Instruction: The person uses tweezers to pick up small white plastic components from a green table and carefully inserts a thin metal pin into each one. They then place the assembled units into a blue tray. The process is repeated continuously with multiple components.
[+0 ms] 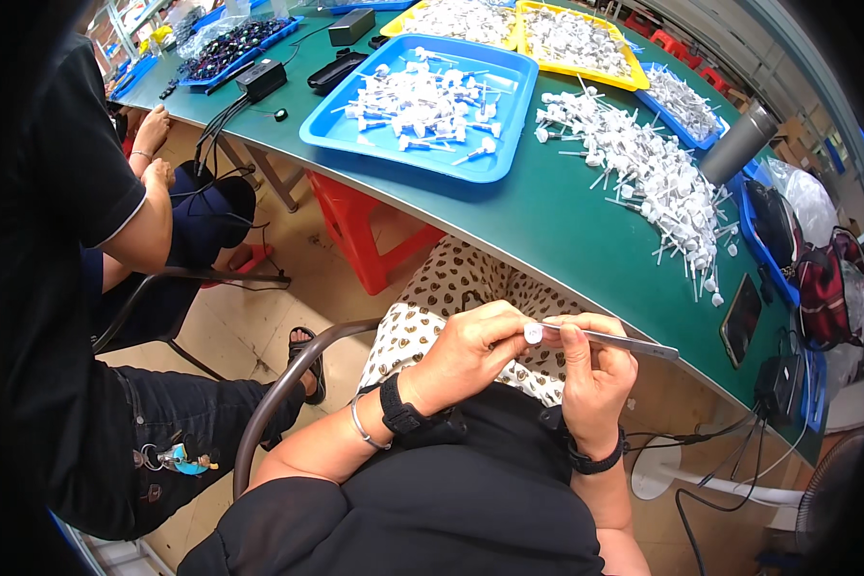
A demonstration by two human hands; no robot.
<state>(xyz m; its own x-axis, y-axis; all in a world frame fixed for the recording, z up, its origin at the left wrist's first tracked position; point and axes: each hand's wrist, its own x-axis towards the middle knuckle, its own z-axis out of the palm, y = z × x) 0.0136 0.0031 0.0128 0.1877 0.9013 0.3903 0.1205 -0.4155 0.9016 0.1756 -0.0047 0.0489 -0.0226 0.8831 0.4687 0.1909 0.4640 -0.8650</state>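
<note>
Above my lap, my left hand (475, 353) pinches a small white plastic piece (534, 333) with a round end between thumb and fingers. My right hand (597, 372) is closed around a slim flat metal tool (638, 344), tweezers-like in shape. Its narrow end meets the white piece near my left fingertips, and its broad end sticks out to the right. On the table, a loose heap of white plastic pieces with thin stems (648, 173) lies to the right. More such pieces (422, 101) fill part of a blue tray (494, 168).
The green table (586, 250) carries yellow trays (634, 79) of white parts, a grey bottle (739, 144), a phone (741, 320) and a bag (830, 288). A red stool (355, 230) stands underneath. A person in black (77, 288) is close on the left; cables (682, 480) hang at right.
</note>
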